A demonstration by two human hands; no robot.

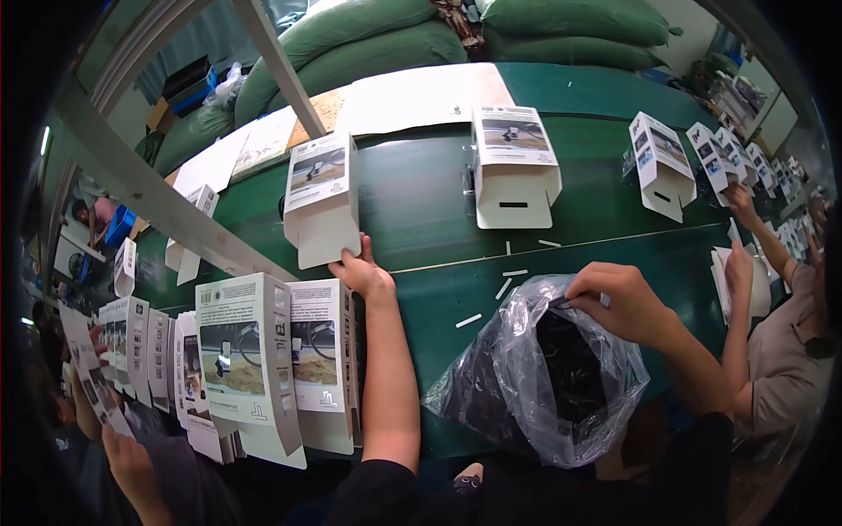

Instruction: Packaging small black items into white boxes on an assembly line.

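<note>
My left hand (367,270) pinches the open lower flap of a white printed carton (319,188) lying on the green belt. The carton carries a picture on its upper face. Over the mouth of a clear plastic bag (517,351) is my right hand (621,302), its thumb and fingers pressed together by the rim. Whether they grip the plastic or a small dark piece cannot be made out. Inside the bag lie many small black pieces (574,373). Another carton (516,167) with its flap open sits farther right on the belt.
Several cartons (237,359) stand upright at my left. Small white strips (504,287) lie beyond the bag. A metal post (167,197) slants across the left. More cartons (662,162) sit far right, near a co-worker's hand (744,206). Another person's hand (130,460) shows lower left.
</note>
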